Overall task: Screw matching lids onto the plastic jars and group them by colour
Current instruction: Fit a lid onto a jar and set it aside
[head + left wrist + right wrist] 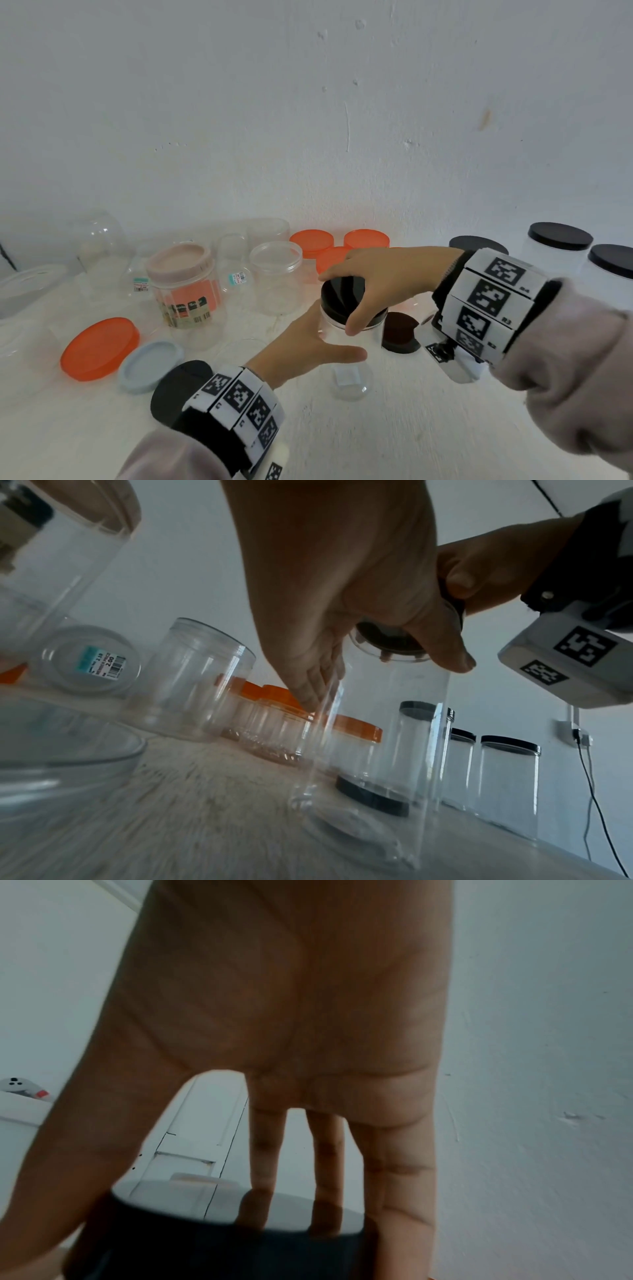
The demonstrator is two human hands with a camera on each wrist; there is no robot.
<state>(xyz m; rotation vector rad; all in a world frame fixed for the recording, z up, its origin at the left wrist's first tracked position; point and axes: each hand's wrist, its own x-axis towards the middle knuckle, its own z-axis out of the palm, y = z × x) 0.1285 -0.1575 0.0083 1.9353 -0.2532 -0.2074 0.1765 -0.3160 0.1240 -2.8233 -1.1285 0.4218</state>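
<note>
Mid-way through screwing a black lid onto a clear jar standing upright on the white table, just in front of the orange-lidded jars by the wall. Right hand on top, fingers and thumb spread down around the lid's rim and gripping it. Left hand wrapped around the jar's wall just below the lid, thumb in front, fingers behind. Best done by bracing the jar firmly without squeezing the thin plastic, keeping the lid level so the threads catch, and turning until snug. Finished black-lidded jars grouped to the right of the held jar, a likely spot for this one. Loose black lid just right of it; loose orange lid well to its left.
</note>
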